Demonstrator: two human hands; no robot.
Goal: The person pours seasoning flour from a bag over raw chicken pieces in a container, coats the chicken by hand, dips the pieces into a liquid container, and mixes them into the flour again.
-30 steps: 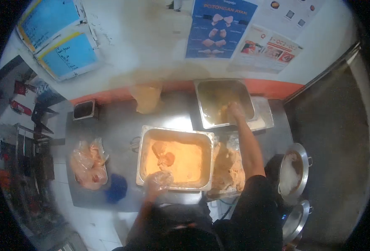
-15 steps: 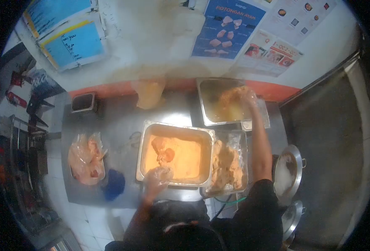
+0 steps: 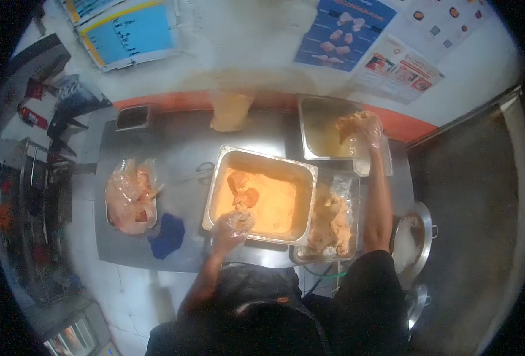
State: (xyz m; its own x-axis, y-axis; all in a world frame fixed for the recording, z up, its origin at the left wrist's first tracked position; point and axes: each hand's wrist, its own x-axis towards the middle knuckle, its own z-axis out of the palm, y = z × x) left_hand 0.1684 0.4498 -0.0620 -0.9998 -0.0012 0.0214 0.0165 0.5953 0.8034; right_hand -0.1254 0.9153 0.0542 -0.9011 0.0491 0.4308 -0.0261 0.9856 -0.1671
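In my right hand [image 3: 370, 129], which wears a clear plastic glove, is a piece of raw chicken [image 3: 349, 126]. The chicken is above a metal pan of cloudy yellowish liquid [image 3: 322, 139]. My gloved left hand [image 3: 232, 228] is over the near left rim of a deep metal pan [image 3: 311, 202] of pale orange flour [image 3: 274, 207]. Its fingers are partly visible, loosely apart, with no object seen in them. Just beyond them, more chicken pieces [image 3: 243, 188] lie on the flour. Beside this pan, a clear tray [image 3: 355, 228] holds flour-coated pieces [image 3: 335, 225].
A bag of raw chicken [image 3: 123, 193] sits in a tray at the left, near a blue cloth [image 3: 167, 236]. At the back stand a small dark container [image 3: 133, 117] and a plastic bag [image 3: 231, 111]. Large metal pots [image 3: 412, 240] are right of the table [image 3: 173, 148].
My right hand has raised the chicken from the liquid and shifted toward the pan's right side. My left hand stays by the flour pan. The camera view has shifted.
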